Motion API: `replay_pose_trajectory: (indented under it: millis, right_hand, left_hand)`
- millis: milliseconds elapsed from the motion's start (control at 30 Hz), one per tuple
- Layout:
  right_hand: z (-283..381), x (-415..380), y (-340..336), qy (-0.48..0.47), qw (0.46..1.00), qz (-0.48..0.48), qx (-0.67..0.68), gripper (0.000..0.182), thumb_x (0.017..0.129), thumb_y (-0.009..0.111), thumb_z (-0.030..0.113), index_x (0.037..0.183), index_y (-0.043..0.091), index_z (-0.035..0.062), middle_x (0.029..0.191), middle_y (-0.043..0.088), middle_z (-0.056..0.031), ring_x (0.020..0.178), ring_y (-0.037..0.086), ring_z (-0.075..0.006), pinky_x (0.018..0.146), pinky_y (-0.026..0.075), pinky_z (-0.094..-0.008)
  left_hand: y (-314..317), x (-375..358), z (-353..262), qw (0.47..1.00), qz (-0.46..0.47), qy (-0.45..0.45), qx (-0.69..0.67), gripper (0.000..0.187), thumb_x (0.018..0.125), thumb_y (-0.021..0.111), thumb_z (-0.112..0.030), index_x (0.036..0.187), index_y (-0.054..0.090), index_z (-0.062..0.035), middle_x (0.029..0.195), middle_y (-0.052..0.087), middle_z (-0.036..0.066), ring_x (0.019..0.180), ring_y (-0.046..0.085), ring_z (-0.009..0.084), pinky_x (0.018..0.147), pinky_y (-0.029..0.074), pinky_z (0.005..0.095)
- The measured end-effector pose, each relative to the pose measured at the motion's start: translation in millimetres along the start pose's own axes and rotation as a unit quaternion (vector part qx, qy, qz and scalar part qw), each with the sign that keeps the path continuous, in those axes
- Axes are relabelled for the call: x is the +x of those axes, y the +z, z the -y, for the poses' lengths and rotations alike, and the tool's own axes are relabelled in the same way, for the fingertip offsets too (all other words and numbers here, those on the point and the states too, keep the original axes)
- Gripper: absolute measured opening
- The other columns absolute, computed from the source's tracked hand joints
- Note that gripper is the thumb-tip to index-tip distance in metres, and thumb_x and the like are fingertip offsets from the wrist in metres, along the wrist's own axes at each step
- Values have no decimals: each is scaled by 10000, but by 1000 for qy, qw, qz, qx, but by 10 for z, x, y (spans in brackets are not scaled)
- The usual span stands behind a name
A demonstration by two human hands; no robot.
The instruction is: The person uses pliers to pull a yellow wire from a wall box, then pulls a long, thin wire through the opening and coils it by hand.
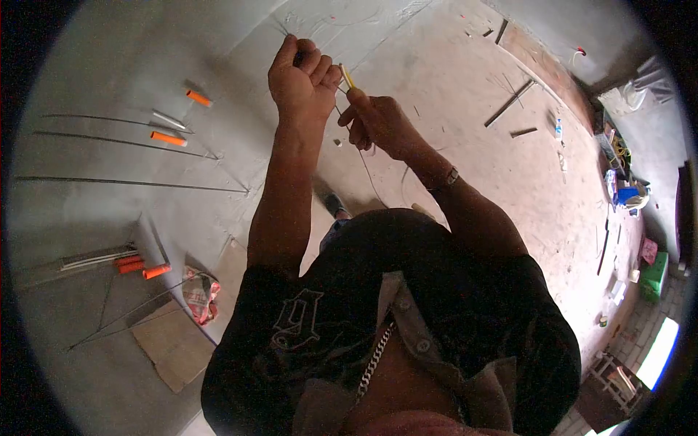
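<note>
The grey plaster wall (145, 65) fills everything on the far side of the two raised hands, rough and matt, scored with long thin grooves, and short orange tube ends (169, 138) stick out of it well off to the left of the grip, with more of them lower down beside a crumpled red-and-white bag (200, 294). To the right of the hands the bare concrete floor (465, 102) runs away, dusty and pale, strewn with slim metal strips (509, 102) and small clutter along its far edge. Between wall and floor stands the person in a dark shirt, both bare forearms lifted in front of the chest. The left hand (299, 78) is balled into a fist, fingers curled tight around thin dark wires (282, 29), whose ends poke out just above the knuckles toward the wall. The right hand (378, 122), a watch on its wrist, sits just beside and slightly below that fist, its thumb and forefinger pressed together on a slim yellow tool (347, 75). The tool's long axis tilts up and to the left, so its tip points straight at the left fist and nearly touches it; whether it actually meets the wire I cannot tell. A fine dark strand (366, 168) hangs down from below the right hand toward the floor, slack and curving.
</note>
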State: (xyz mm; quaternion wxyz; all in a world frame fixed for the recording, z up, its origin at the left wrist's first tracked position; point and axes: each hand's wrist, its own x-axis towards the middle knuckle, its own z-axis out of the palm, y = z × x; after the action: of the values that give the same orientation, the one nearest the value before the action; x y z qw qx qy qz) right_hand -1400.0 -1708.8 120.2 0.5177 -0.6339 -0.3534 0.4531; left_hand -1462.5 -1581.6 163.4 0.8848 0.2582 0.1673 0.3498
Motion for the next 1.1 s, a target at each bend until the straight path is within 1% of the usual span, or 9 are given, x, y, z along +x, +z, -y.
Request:
replay_pose_trajectory:
  millis: [233, 433, 500, 533, 567, 600, 633, 667, 1100]
  right_hand:
    - [-206, -19, 370, -50, 997, 14, 64, 647, 906, 229, 531, 782, 555, -13, 557, 489, -54, 506, 464, -135, 525, 394, -290]
    - [164, 13, 209, -98, 993, -29, -59, 524, 919, 299, 468, 688, 472, 30, 489, 397, -23, 426, 389, -112, 440, 351, -272]
    - [211, 235, -50, -458, 836, -99, -285, 383, 948, 275, 357, 738, 418, 71, 515, 387, -14, 423, 394, -103, 416, 331, -268]
    - [560, -7, -75, -256, 959, -50, -114, 349, 942, 312, 348, 744, 422, 83, 522, 348, 14, 414, 361, -97, 400, 299, -257]
    - [583, 149, -222, -191, 979, 7, 66, 345, 937, 331, 360, 740, 428, 94, 518, 302, 41, 404, 293, -89, 386, 245, -239]
    - [642, 191, -429, -292, 940, -37, -172, 71, 833, 473, 154, 871, 478, 95, 688, 493, -35, 525, 494, -147, 476, 426, -288]
    - [774, 147, -437, -220, 973, 30, 64, 211, 884, 398, 275, 774, 447, 101, 589, 371, 1, 458, 361, -118, 415, 317, -260]
    - [920, 76, -433, -135, 941, 95, 296, 398, 935, 324, 395, 677, 417, 108, 491, 248, 36, 391, 227, -90, 354, 207, -232]
    - [525, 174, -642, -85, 949, 144, 269, 267, 921, 370, 315, 720, 378, 139, 593, 321, 25, 438, 292, -85, 405, 260, -222]
  left_hand:
    - [-67, 12, 7, 985, -132, 85, 73, 290, 881, 446, -253, 639, 443, -93, 490, 255, -48, 430, 158, 91, 468, 207, 262]
    - [-112, 220, -132, 982, 102, 102, 123, 279, 909, 406, -282, 783, 523, -63, 624, 516, 24, 549, 456, 144, 564, 386, 266]
    - [158, 80, -212, 968, 164, 99, 164, 305, 912, 393, -332, 947, 526, -60, 820, 570, 82, 744, 538, 175, 675, 431, 274]
    - [355, -85, -160, 977, 159, 74, 122, 353, 917, 382, -366, 1047, 525, -71, 863, 569, 110, 795, 546, 187, 691, 429, 247]
    - [265, -79, -83, 919, 211, 165, 288, 272, 891, 447, -298, 979, 537, -57, 866, 571, 83, 782, 539, 160, 707, 432, 265]
    - [87, -46, 43, 823, 256, 249, 443, 196, 865, 512, -230, 910, 550, -43, 868, 573, 56, 770, 532, 134, 724, 436, 283]
    - [-112, 27, 184, 886, 291, 84, 352, 280, 861, 531, -270, 1001, 548, -28, 1050, 562, 76, 938, 521, 135, 831, 428, 299]
    - [15, -192, 252, 787, 320, 213, 483, 323, 856, 539, -303, 1011, 547, -20, 1014, 590, 85, 936, 549, 155, 818, 444, 306]
    - [-278, -497, 651, 881, 296, -218, 299, 580, 908, 314, -481, 850, 600, 21, 657, 573, 70, 589, 544, 151, 584, 456, 291]
